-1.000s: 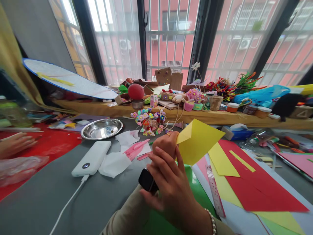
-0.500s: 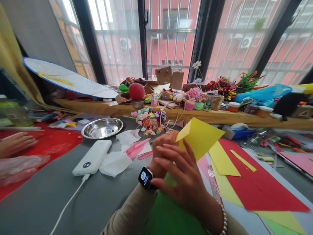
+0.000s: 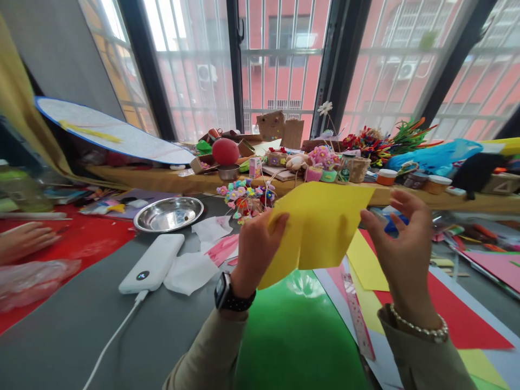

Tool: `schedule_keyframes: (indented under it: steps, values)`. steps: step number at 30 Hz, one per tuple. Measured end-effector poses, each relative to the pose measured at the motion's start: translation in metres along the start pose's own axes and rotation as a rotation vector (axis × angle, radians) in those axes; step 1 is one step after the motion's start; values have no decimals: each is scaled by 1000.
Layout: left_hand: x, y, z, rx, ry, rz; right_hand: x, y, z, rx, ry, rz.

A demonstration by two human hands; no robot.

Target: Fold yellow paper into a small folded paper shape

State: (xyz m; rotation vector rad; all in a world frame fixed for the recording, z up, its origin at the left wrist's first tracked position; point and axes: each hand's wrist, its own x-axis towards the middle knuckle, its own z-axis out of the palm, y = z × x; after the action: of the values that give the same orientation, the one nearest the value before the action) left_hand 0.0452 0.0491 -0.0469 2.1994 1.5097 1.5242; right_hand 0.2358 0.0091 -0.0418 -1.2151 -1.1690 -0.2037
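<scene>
My left hand (image 3: 260, 246) pinches the left side of a sheet of yellow paper (image 3: 320, 227) between thumb and fingers, holding it up above the table. A fold line runs down the sheet, and its lower left part bends away. My right hand (image 3: 406, 238) is at the paper's right edge with thumb and fingers spread. Its thumb tip is close to that edge; whether it touches I cannot tell. Below the paper lies a glossy green surface (image 3: 300, 336).
Right of the green surface lie a patterned ruler (image 3: 358, 319), red paper (image 3: 459, 314) and yellow strips. A white power bank (image 3: 152, 265), tissues (image 3: 190, 272) and a steel plate (image 3: 142, 219) are on the left. Another person's hand (image 3: 28, 241) rests at far left. Crafts crowd the sill (image 3: 170, 181).
The yellow paper has been opened out and turned broadside. My right hand has moved off to the right, away from my left hand, and its fingers have spread.
</scene>
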Motion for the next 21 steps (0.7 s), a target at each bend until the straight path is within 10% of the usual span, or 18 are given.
schedule_keyframes:
  steps: [7,21]
  values:
    - [7,2,-21,-812,-201,-314,11,21,-9,461,-450,468]
    - [4,6,-31,-937,-256,-357,5,6,-27,510,-607,624]
